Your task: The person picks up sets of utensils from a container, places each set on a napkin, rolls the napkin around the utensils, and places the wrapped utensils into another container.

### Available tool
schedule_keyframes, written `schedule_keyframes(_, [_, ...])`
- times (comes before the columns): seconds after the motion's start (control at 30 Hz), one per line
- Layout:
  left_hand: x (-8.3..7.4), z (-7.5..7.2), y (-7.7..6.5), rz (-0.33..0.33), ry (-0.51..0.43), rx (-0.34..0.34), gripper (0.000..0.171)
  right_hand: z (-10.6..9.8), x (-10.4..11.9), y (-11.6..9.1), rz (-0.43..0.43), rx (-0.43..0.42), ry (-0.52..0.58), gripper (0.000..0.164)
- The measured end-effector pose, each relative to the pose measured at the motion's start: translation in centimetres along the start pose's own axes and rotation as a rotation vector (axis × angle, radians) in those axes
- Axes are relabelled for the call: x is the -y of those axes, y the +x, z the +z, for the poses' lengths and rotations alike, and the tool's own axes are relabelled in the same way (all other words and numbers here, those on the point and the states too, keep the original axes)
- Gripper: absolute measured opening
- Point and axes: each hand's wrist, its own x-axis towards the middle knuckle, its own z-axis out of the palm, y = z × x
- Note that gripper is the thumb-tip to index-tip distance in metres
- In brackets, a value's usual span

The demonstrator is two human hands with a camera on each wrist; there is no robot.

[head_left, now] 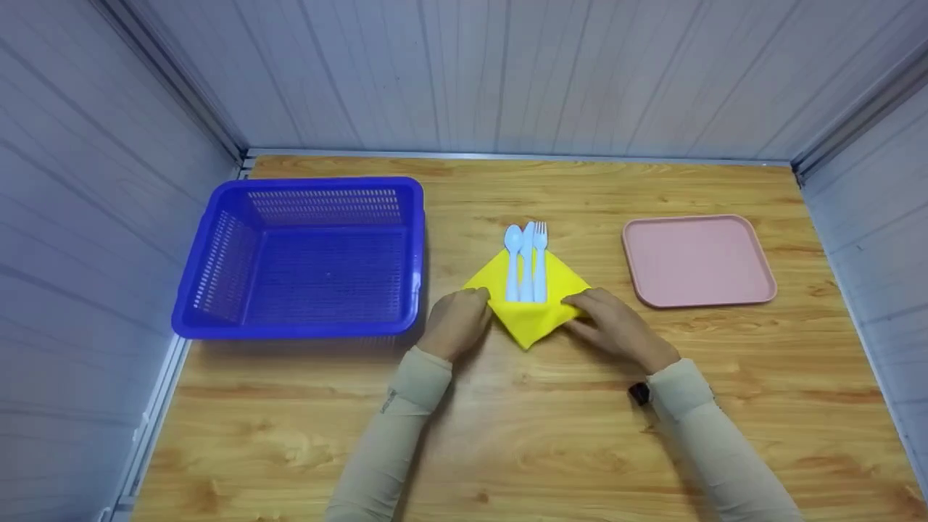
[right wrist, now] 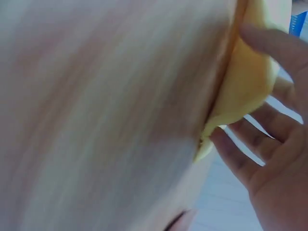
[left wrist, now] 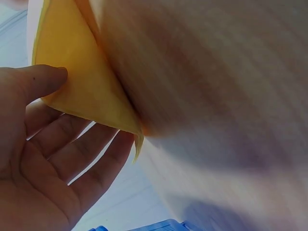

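Note:
A yellow cloth napkin (head_left: 528, 320) lies on the table with one corner pointing toward the person. On it, side by side, are a light blue spoon (head_left: 512, 254), knife (head_left: 527, 264) and fork (head_left: 541, 254), heads pointing away. Their handles end at a straight cloth edge, and any part below it is hidden. My left hand (head_left: 458, 324) pinches the napkin's left side, thumb on top and fingers beneath, as the left wrist view shows. At the right side, my right hand (head_left: 612, 326) pinches the cloth between thumb (right wrist: 262, 38) and fingers.
A blue plastic basket (head_left: 297, 331) with slotted walls stands left of the napkin, close to my left hand. To the right lies a pink tray (head_left: 699, 261). Pale panel walls (head_left: 464, 72) bound the wooden table (head_left: 464, 449) at the back and sides.

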Motion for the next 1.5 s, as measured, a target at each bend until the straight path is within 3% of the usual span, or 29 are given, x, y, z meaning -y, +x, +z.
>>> schedule_keyframes(0.1, [0.2,-0.1,0.6,-0.035,-0.041,0.008,0.022,-0.1,-0.5,0.9,0.078,-0.013,0.026,0.029])
schedule_keyframes(0.3, [0.4,-0.2,1.6,-0.114,-0.042,0.031,0.026,-0.6,-1.3,2.6,0.247,0.054,0.122,0.031])
schedule_keyframes(0.57, [0.3,-0.2,2.7,-0.161,-0.002,0.041,0.026,-0.7,-2.0,3.1,0.268,0.066,0.198,0.036])
schedule_keyframes(0.73, [0.4,-0.2,3.1,-0.195,-0.002,0.063,0.024,-0.6,-2.2,3.8,0.269,0.038,0.183,0.025])
schedule_keyframes(1.0, [0.2,0.0,4.0,-0.308,-0.035,0.135,0.022,-0.7,-2.4,4.9,0.393,0.049,0.192,0.018])
schedule_keyframes(1.1, [-0.1,0.0,3.9,-0.334,-0.021,0.126,0.021,-0.6,-2.3,5.1,0.412,0.055,0.189,0.018])
schedule_keyframes(1.2, [-0.7,0.2,3.5,-0.296,0.063,0.038,0.020,-0.6,-2.1,5.3,0.417,0.061,0.190,0.019])
schedule_keyframes(1.33, [-2.3,0.4,2.8,-0.114,0.179,-0.101,0.016,-0.7,-2.1,5.4,0.426,0.066,0.184,0.020])
schedule_keyframes(1.4, [-3.2,0.7,2.6,0.003,0.205,-0.101,0.018,-0.7,-2.1,5.4,0.439,0.065,0.175,0.020])
schedule_keyframes(1.5, [-4.6,1.3,2.5,0.120,0.222,0.000,0.023,-0.7,-2.1,5.4,0.455,0.069,0.163,0.020])
